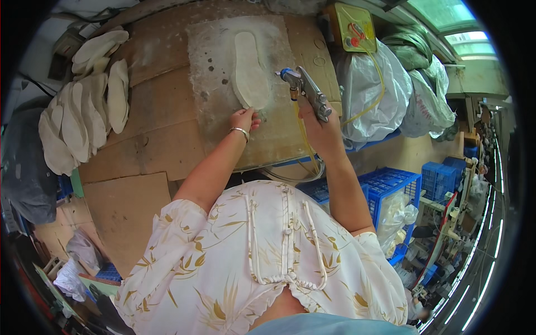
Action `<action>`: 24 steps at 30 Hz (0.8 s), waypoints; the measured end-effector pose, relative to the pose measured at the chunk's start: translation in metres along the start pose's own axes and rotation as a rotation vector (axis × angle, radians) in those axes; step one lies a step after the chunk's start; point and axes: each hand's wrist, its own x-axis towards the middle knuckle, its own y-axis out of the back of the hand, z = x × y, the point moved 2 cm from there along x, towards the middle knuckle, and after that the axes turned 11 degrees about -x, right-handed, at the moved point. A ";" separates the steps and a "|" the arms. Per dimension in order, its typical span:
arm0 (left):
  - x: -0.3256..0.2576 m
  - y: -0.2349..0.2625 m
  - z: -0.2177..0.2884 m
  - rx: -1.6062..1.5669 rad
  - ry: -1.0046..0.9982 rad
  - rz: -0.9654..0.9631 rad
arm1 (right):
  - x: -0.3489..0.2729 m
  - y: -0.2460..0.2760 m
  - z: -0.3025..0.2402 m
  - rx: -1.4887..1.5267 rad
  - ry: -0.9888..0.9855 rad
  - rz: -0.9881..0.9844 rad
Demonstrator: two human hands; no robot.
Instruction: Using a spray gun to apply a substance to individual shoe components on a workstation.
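Observation:
A cream insole [249, 70] lies flat on a stained, whitish sheet [209, 42] on the cardboard-covered table. My left hand [245, 119] pinches the insole's heel end, the end nearest me. In my right hand [322, 129] is a metal spray gun [312, 92], held above the table to the right of the insole. Its blue-ringed nozzle points left, toward the insole. A yellowish hose [303, 129] runs down from the gun. Part of my right-hand fingers is hidden behind the gun's body.
Several cream insoles [75, 120] are heaped at the table's left. At the far right stands a yellow can [350, 28] with a thin hose, beside stuffed plastic bags [371, 84]. Blue crates [391, 184] stand below on my right. Cardboard [156, 106] covers the tabletop.

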 end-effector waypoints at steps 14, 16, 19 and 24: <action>-0.003 0.000 0.000 0.029 -0.001 0.021 | 0.000 0.004 0.005 -0.026 -0.014 -0.025; -0.004 0.000 0.002 0.028 -0.005 -0.001 | -0.001 0.004 0.004 0.002 0.005 0.004; -0.006 -0.002 0.002 0.038 0.000 0.020 | 0.000 0.008 0.008 0.035 -0.053 0.003; -0.007 -0.001 0.002 0.047 -0.007 0.012 | -0.001 0.006 0.006 -0.013 -0.001 -0.028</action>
